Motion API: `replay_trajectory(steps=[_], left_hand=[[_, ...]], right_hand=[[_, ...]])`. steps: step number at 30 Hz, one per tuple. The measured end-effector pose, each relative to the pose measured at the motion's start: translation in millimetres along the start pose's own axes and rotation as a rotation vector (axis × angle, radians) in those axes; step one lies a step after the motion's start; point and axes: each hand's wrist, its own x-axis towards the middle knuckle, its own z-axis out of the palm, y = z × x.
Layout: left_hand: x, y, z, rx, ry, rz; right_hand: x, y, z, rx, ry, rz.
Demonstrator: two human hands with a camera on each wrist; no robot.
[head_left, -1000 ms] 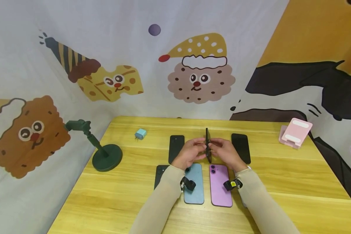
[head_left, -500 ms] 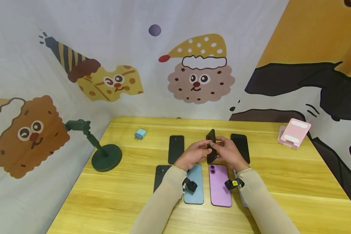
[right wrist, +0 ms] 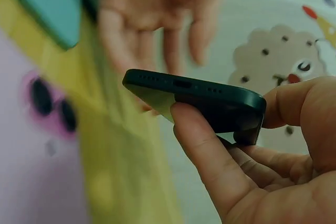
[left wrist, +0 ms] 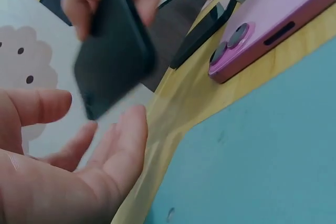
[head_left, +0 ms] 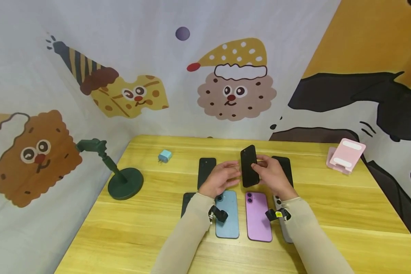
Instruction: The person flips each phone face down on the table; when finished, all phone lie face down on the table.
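No legible text, labels or numbers anywhere.

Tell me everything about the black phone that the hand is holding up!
The black phone is a slim dark slab with rounded corners and a matte look. Its bottom edge shows a port and small holes in the right wrist view. The right hand grips it by thumb and fingers, lifted above the table, nearly upright. The left hand is open beside it, not touching.

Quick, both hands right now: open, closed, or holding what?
Left hand: open, fingers relaxed, holding nothing, beside the black phone.
Right hand: fingers and thumb grip the black phone, lifted above the table.
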Motion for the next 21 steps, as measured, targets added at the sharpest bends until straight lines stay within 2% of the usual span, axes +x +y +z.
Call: replay_trajectory(steps=[5,10,16,21], left_hand=[[-0.5,1.0,-2.3,-0.089,-0.031,-0.063],[-1.2,2.1,-2.9,-0.108,-0.045,-0.051],[-2.7,5.2,-6.9,-0.050,0.004,-0.034],[-6.6,10.0,-11.4,0.059,0.035,0.002]], right_hand=[[-8.6,-19.1,7.1,0.021,-0.011,-0.071],[-11.9,-26.0,13.4,0.010,0.002,-0.101],[-9.3,-22.2,13.4,0.009,0.002,-0.094],[-2.3,-12.4,10.2,-0.042,0.005,-0.065]])
